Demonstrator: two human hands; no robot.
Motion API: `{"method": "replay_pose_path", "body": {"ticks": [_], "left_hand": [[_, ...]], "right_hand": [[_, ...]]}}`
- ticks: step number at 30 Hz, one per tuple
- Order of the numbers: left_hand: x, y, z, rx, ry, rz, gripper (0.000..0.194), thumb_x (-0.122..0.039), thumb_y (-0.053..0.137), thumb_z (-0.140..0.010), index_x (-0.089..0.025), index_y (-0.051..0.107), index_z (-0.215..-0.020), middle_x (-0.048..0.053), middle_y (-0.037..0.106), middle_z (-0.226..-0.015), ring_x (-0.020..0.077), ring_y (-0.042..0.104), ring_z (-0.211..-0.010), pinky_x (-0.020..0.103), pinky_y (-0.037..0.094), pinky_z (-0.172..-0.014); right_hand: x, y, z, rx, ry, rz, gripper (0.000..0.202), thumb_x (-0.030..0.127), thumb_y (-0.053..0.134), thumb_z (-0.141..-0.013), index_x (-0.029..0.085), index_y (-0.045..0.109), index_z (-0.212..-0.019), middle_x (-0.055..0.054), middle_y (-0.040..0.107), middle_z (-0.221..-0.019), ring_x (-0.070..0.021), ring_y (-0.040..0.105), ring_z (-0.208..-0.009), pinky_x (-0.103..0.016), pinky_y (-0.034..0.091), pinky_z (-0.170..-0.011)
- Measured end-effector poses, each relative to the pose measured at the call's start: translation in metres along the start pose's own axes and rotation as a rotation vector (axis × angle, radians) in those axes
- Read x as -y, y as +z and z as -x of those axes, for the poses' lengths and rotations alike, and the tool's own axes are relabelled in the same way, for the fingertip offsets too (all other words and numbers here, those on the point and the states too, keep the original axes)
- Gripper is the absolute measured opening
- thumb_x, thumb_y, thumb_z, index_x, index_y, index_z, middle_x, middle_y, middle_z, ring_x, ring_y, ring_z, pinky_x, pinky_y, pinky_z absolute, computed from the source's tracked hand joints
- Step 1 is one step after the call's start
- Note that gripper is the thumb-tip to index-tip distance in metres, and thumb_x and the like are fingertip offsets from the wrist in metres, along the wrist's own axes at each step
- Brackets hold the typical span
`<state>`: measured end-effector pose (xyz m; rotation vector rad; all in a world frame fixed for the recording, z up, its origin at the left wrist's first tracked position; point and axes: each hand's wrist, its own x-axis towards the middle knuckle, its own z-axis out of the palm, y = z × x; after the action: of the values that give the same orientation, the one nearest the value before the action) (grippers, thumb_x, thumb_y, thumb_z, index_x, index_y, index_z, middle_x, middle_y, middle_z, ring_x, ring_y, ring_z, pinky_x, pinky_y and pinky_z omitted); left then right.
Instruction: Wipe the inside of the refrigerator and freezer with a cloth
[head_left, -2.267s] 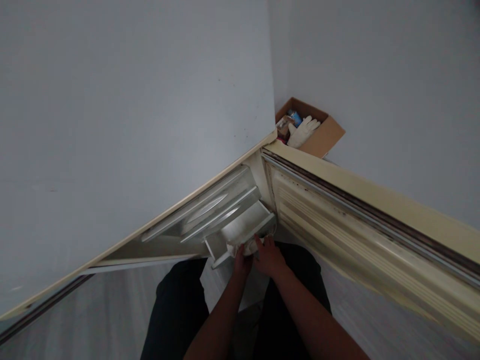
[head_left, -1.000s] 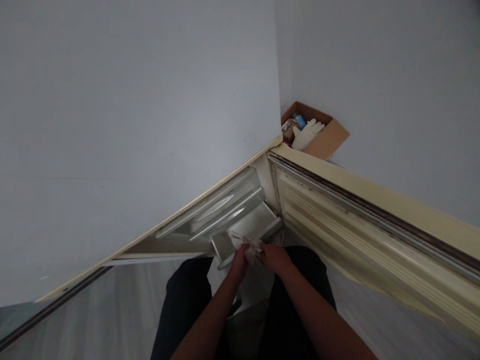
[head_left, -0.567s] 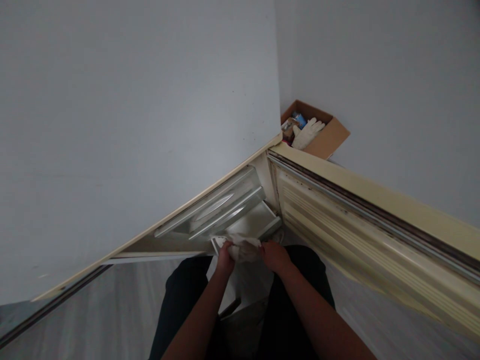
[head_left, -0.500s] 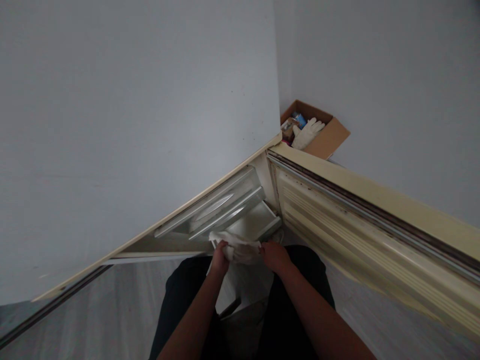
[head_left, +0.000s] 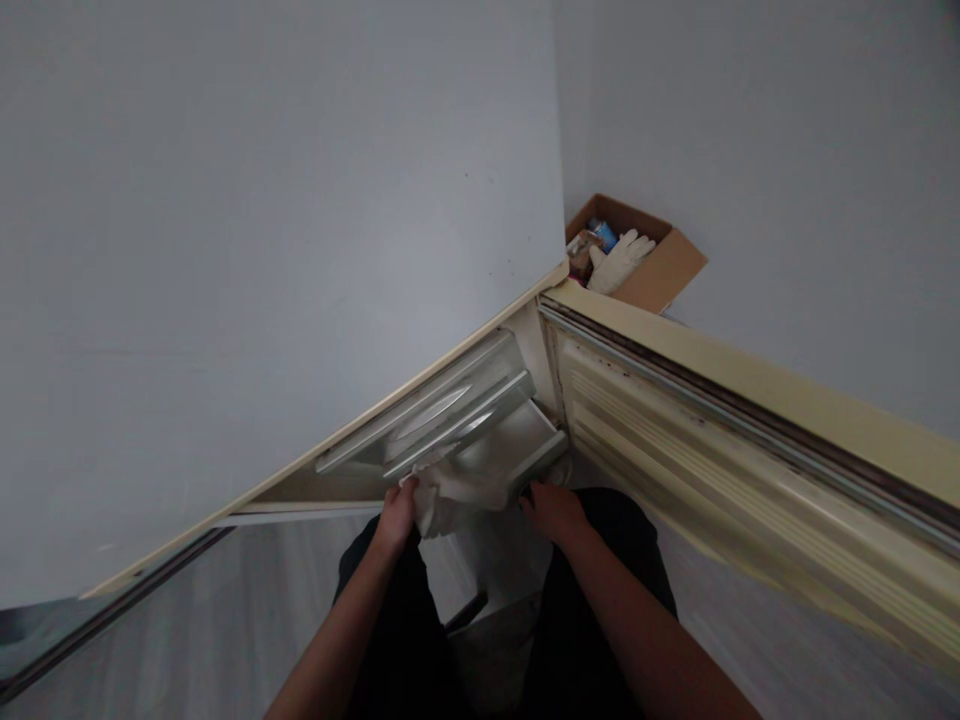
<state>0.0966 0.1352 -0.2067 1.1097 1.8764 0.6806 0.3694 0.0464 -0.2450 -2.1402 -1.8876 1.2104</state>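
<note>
My left hand [head_left: 398, 514] is closed on one edge of a crumpled white cloth [head_left: 450, 495]. The cloth droops to the right, over the front of a pulled-out white drawer [head_left: 514, 442] low in an open fridge or freezer. At the right end of the drawer front is my right hand [head_left: 553, 513], its fingers curled. The cloth's right end lies close to those fingertips, and whether they grip it or the drawer edge is hidden. Two clear-fronted drawers [head_left: 427, 412] sit above and behind the cloth.
The open cream door [head_left: 720, 440] stands to the right. A large white panel [head_left: 300, 200] fills the upper left. Behind the door, a cardboard box [head_left: 660, 275] holds a white glove [head_left: 621, 262] and a blue can [head_left: 604, 236]. Wood-look floor [head_left: 247, 610] lies below.
My left hand has moved left and slightly down with the cloth, which now hangs lower. My right hand has barely moved; the cloth no longer stretches plainly between both hands.
</note>
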Motion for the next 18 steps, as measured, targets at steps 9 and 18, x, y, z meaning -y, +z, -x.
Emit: {"method": "replay_pose_path", "body": {"ticks": [9, 18], "left_hand": [[-0.013, 0.049, 0.029, 0.205, 0.442, 0.006, 0.055, -0.035, 0.063, -0.084, -0.022, 0.059, -0.137, 0.008, 0.05, -0.154, 0.0276, 0.036, -0.148, 0.041, 0.02, -0.124], [0.049, 0.105, 0.004, 0.429, 0.057, 0.13, 0.028, -0.015, 0.078, -0.061, -0.024, 0.072, -0.087, 0.014, 0.076, -0.105, 0.0336, 0.056, -0.132, 0.045, 0.025, -0.12]], "right_hand": [[0.001, -0.001, 0.002, 0.022, -0.004, 0.004, 0.039, 0.043, 0.047, -0.098, 0.013, 0.067, -0.115, -0.017, 0.071, -0.111, -0.0319, 0.071, -0.103, -0.041, 0.055, -0.085], [0.013, -0.006, 0.009, 0.23, -0.04, 0.113, 0.044, 0.041, 0.055, -0.094, 0.014, 0.063, -0.128, -0.021, 0.067, -0.123, -0.0338, 0.067, -0.113, -0.047, 0.054, -0.093]]}}
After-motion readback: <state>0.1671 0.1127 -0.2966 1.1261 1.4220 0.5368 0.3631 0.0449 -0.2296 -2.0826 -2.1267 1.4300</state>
